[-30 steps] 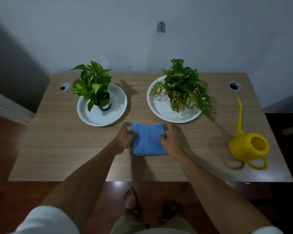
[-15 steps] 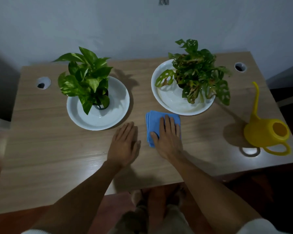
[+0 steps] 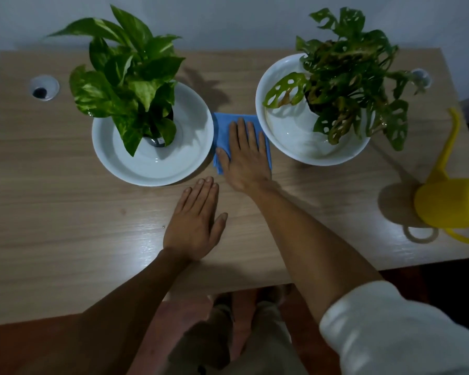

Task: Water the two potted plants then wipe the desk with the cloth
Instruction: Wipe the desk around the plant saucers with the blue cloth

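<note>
A folded blue cloth lies on the wooden desk in the gap between the two white dishes. My right hand lies flat on it, fingers stretched out, pressing it to the desk and covering most of it. My left hand rests flat on the bare desk just nearer to me, holding nothing. A pothos plant stands in the left dish. A holed-leaf plant stands in the right dish. A yellow watering can stands at the right edge.
Round cable holes sit at the desk's back left and back right. A grey wall runs directly behind the desk. The desk's front edge is near my legs, with red-brown floor below.
My left hand let go of the cloth and now lies flat on the desk. My right hand pushed the cloth away from me, up between the two dishes. My head came closer.
</note>
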Motion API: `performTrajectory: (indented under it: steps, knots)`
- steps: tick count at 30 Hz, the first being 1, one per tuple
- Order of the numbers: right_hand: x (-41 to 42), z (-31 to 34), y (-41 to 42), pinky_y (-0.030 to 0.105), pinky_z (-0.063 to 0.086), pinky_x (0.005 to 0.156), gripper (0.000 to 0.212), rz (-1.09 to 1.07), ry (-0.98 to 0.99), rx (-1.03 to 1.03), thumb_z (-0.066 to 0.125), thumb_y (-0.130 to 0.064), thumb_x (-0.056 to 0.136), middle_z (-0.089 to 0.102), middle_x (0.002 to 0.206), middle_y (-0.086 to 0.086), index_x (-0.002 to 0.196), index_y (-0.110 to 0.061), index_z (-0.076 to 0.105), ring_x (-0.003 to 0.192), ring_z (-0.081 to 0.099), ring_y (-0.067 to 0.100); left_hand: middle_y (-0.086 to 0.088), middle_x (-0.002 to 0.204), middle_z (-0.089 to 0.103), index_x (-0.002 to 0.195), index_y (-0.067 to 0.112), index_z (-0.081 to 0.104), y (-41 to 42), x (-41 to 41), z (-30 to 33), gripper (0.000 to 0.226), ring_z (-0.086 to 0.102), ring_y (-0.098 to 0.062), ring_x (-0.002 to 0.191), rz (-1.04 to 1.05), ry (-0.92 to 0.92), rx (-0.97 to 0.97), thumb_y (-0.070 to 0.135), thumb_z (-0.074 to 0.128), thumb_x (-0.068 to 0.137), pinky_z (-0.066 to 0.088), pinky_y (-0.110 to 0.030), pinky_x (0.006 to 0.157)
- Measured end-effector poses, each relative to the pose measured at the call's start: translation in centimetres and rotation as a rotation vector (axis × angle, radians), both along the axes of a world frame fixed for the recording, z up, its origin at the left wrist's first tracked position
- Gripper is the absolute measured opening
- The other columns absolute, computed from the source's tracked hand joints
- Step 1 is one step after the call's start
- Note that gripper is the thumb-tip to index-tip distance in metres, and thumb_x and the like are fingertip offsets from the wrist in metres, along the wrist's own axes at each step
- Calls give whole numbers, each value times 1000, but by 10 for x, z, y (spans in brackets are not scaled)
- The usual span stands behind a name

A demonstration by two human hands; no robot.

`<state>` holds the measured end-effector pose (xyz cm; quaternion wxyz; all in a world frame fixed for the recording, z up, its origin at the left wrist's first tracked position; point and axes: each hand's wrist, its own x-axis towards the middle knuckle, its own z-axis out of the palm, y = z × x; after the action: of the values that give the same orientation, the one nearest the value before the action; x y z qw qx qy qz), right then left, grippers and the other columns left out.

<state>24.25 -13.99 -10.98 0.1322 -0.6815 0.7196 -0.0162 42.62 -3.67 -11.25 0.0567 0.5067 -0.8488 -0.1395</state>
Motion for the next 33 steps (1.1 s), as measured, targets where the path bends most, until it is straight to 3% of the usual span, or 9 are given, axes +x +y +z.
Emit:
performTrajectory:
  steps: [6,12,18,33]
  knots:
    - [-39,-1,59,46,-2,132,68,59,33,-14,18,-48,110,8,176,8,168,-14,9,164,5,26,-9,172,19,163,10,24,1,1,2,69,11,-21,162,-3,-26,7,48,37,106,8,-41,132]
    - [-40,-2,98,53,10,132,68,-75,99,-31,17,-45,110,19,173,17,166,-6,18,162,13,30,-9,172,20,162,10,25,2,1,4,69,13,-20,161,7,-8,18,47,37,106,14,-45,131]
    - [-4,1,22,52,4,132,70,13,34,-26,12,-47,109,8,175,15,167,-7,12,163,4,29,-10,172,20,162,7,26,5,-2,1,68,12,-20,161,30,-11,-16,45,38,106,15,-46,131]
    - [0,0,-157,51,-1,131,72,-226,-16,-16,20,-45,111,-1,174,20,165,1,3,162,-4,38,-9,167,33,157,8,39,2,-4,-3,64,26,-23,158,126,81,-101,39,53,102,27,-48,127]
